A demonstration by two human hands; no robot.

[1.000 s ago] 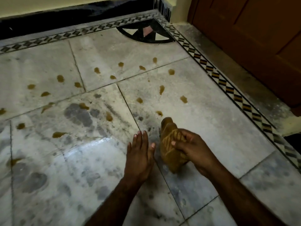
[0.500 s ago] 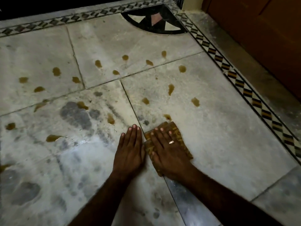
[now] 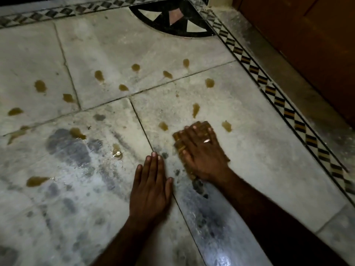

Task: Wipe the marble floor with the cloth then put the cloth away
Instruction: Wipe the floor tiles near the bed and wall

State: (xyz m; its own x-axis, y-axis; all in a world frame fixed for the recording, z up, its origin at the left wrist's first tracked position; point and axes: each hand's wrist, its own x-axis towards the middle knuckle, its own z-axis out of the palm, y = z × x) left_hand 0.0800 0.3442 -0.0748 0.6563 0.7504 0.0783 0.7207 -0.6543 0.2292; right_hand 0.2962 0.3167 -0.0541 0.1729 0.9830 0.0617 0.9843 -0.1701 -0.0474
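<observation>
Marble floor [image 3: 259, 160] fills our view: pale grey-veined slabs with dark joints, wet and shiny toward our arms. Our right hand [image 3: 203, 156] lies flat on the cloth [image 3: 179, 144] with fingers straight and spread, pressing it to the marble rather than clutching it. A ring [image 3: 206, 140] shows on 1 finger. The cloth is brownish, folded small, and peeks out past our fingertips and along the thumb side.

Brown spots ring this hand: 1 spot [image 3: 226, 126] just right of the fingertips, 1 [image 3: 163, 126] just left of them, 1 [image 3: 196, 110] just beyond, and more scattered farther left. Our left hand [image 3: 151, 191] rests flat on the floor beside the right and nearer to us, fingers together, holding nothing.

Well right of the cloth runs a patterned border strip [image 3: 269, 89], with a wooden door [image 3: 307, 45] past it. Far ahead sits a black corner inlay [image 3: 172, 22].
</observation>
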